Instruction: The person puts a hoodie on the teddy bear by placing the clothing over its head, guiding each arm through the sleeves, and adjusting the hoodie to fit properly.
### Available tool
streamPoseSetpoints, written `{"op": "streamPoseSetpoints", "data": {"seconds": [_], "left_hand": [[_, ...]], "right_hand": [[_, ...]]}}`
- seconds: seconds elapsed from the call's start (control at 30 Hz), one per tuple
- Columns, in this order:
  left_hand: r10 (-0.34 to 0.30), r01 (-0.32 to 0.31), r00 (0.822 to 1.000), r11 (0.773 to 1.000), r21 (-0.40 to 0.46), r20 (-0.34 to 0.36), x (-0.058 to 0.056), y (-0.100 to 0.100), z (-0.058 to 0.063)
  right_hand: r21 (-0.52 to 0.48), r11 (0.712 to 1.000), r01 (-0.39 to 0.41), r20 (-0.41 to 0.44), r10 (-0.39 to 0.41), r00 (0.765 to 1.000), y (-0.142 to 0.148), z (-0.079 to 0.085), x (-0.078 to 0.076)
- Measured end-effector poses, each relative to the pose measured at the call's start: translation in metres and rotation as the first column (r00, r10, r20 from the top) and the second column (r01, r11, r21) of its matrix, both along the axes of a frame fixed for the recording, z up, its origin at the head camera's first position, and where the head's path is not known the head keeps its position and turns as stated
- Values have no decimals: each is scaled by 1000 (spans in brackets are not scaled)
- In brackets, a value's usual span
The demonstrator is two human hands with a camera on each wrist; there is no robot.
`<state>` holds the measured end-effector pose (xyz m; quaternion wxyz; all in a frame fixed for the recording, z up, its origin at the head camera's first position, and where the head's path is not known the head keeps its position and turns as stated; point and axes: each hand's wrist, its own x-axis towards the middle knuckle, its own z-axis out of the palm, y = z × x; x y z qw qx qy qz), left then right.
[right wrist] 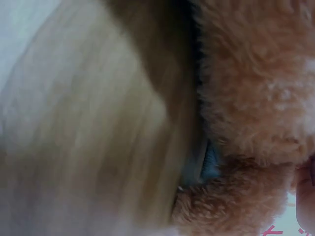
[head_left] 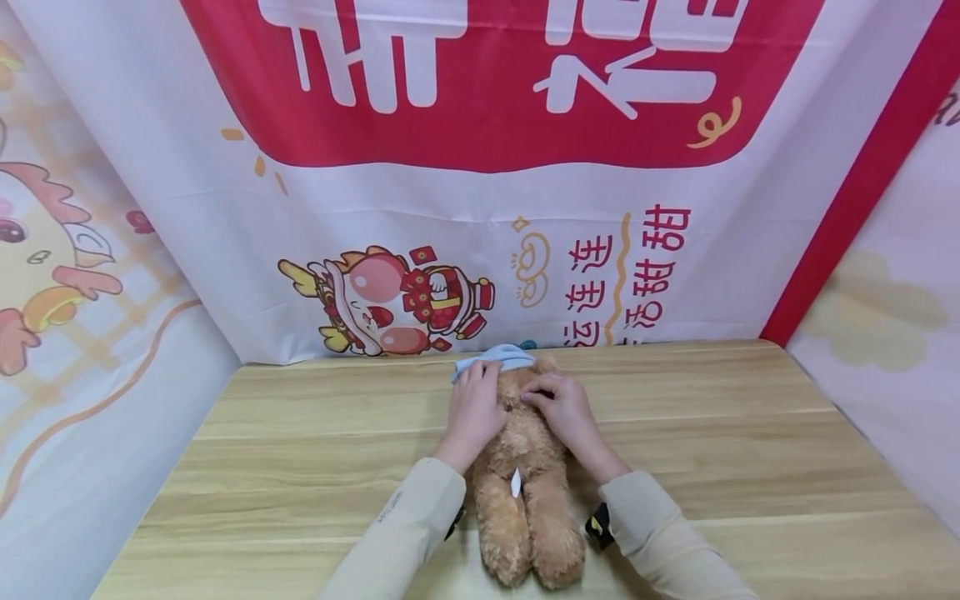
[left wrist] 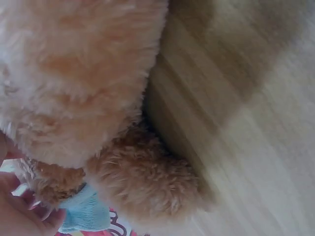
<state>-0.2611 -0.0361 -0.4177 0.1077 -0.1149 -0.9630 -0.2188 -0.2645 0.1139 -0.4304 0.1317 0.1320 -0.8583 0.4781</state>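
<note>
A brown plush toy [head_left: 525,446] lies on the table, its two legs toward me and its head end at the far edge. A light-blue knit piece [head_left: 504,358] lies at that head end; part of it also shows in the left wrist view [left wrist: 88,211]. My left hand [head_left: 477,406] has its fingertips at the edge of the knit piece and its thumb against the fur. At the other side of the toy's upper end, my right hand [head_left: 566,410] pinches at the toy with curled fingers. The fingertips are partly hidden.
The wooden tabletop [head_left: 315,467] runs out on both sides of the toy. A white printed cloth [head_left: 480,200] hangs at the table's back edge, with more printed cloth left and right. A small white tag [head_left: 516,483] lies between the toy's legs.
</note>
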Motion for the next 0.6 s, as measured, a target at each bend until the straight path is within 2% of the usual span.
{"op": "streamPoseSetpoints", "data": {"seconds": [0.1, 0.23, 0.4, 0.47, 0.6], "left_hand": [[-3, 3, 1000, 1000, -21, -6, 1, 1, 2], [-11, 7, 997, 999, -48, -78, 3, -2, 2], [-46, 41, 990, 998, -46, -130, 2, -4, 1], [-71, 67, 989, 997, -38, -132, 1, -5, 0], [-112, 107, 981, 994, -37, -159, -1, -10, -3]], "right_hand": [[45, 999, 1, -37, 1, 999, -1, 1, 0], [113, 994, 11, -72, -3, 997, -3, 8, -1], [159, 985, 69, -56, -60, 997, 1, 13, -8], [182, 982, 44, -19, -41, 999, 4, 13, -12], [202, 976, -80, 82, 65, 995, 8, 11, -14]]}}
